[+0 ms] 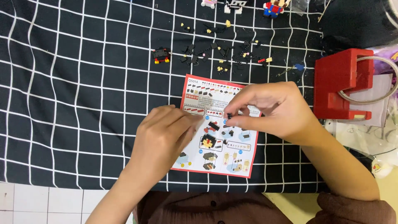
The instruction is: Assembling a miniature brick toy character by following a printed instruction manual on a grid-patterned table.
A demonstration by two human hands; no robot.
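The right hand (271, 110) pinches a tiny black brick (229, 115) between thumb and forefinger, held just above the instruction sheet (215, 132) — close to the printed steps, probably for matching. The left hand (166, 132) rests on the sheet's left edge, fingers together and flat, seemingly pinning it to the checked cloth (83, 83). Loose pieces (219, 54) lie scattered beyond the sheet, a small part-built model (161, 55) to their left — within reach

Matt woven cloth (74, 83) — glossy paper instruction sheet (238, 159) — shiny plastic bricks (219, 54) and red tape dispenser (338, 79).
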